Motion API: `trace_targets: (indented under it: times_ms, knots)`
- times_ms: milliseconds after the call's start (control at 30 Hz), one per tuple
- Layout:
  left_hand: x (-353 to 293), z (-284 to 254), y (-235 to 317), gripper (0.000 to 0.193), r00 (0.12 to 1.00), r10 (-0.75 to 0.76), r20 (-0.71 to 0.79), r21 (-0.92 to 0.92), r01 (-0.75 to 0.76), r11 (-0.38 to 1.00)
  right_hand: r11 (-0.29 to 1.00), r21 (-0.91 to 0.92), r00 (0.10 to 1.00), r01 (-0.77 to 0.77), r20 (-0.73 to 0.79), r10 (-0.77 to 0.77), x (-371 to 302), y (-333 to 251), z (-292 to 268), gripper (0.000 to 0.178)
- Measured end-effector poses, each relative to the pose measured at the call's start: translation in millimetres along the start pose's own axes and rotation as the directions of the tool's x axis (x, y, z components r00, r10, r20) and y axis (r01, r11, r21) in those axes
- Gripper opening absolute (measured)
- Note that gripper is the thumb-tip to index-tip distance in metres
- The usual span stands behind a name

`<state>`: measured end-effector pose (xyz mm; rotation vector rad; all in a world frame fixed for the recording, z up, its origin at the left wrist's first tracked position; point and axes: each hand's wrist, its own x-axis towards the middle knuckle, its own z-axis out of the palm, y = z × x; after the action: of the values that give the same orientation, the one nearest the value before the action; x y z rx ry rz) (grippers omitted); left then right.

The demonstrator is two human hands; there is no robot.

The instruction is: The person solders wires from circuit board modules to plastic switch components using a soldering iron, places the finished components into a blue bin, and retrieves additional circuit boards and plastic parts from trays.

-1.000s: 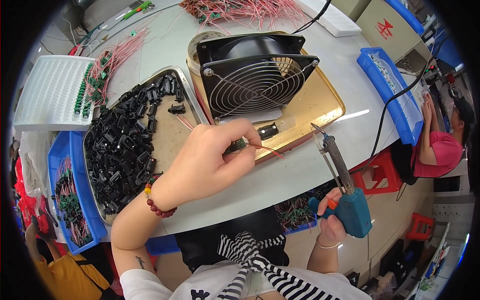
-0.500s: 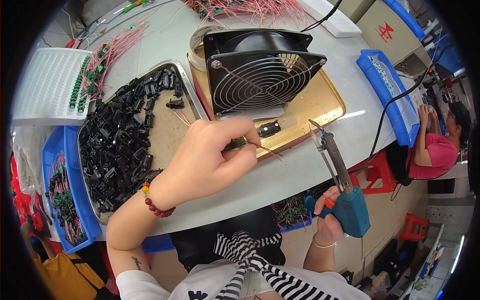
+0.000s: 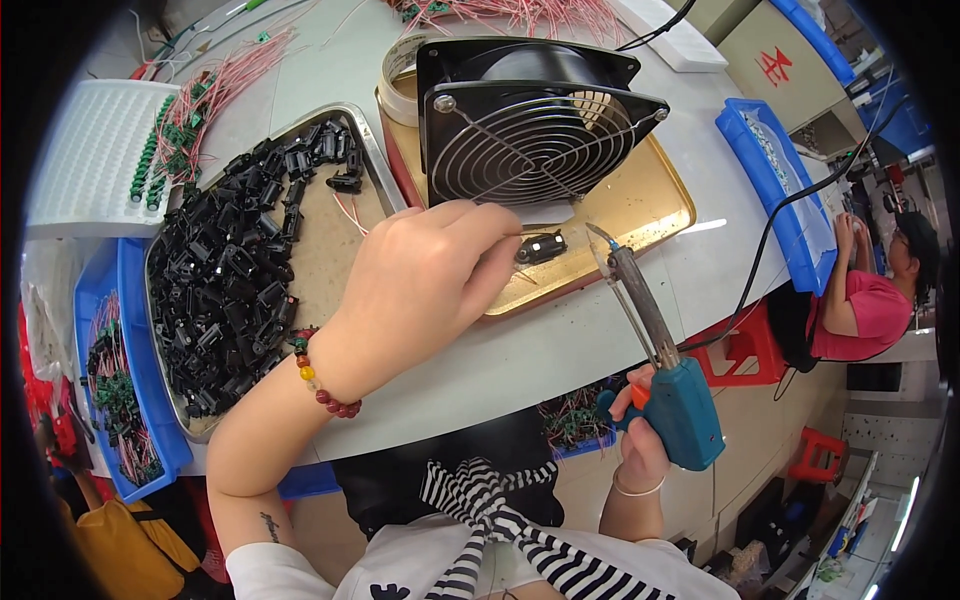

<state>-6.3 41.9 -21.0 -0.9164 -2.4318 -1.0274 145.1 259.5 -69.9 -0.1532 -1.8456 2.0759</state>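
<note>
1. Head view, left hand (image 3: 425,265): fingers pinched together over the front of the gold tray (image 3: 655,200). Red-and-white wires (image 3: 350,213) trail out behind it. Grip reads as closed on the wired piece; the piece itself is hidden by the fingers.

2. Housing (image 3: 543,247): single, black, lying on the gold tray in front of the fan (image 3: 540,165). Left fingertips right beside it, seemingly touching; overlap makes contact hard to confirm.

3. Right hand (image 3: 643,452): wrapped round the handle of the blue soldering iron (image 3: 688,410), a finger by the orange trigger. Tip points up and left, near the housing but visibly apart from it.

4. Change over the last second: left hand has gone from the tray's front edge to the housing; red and dark wire ends that poked past the fingertips no longer show clearly. Iron tip has closed in from the right.

5. Meaning, as judged: wired piece, housing and iron are now gathered at one spot, so work looks to be at the lining-up stage. No joint visible.

6. Left of the fan: steel tray (image 3: 322,245) with a heap of similar housings (image 3: 225,280).
</note>
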Motion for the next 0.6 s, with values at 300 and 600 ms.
trace_targets:
  times_ms: [300, 600]
  knots:
    - [2, 6, 2, 0.010, 0.993, 0.119, -0.019, 0.153, -0.114, 0.982, 0.991, -0.104, 0.996, 0.080, -0.024, -0.083, -4, 9, 0, 0.044]
    - [3, 12, -5, 0.007, 0.972, 0.211, -0.102, 0.156, -0.194, 0.969, 0.982, -0.155, 0.994, 0.104, -0.006, -0.106, -4, 15, -4, 0.040]
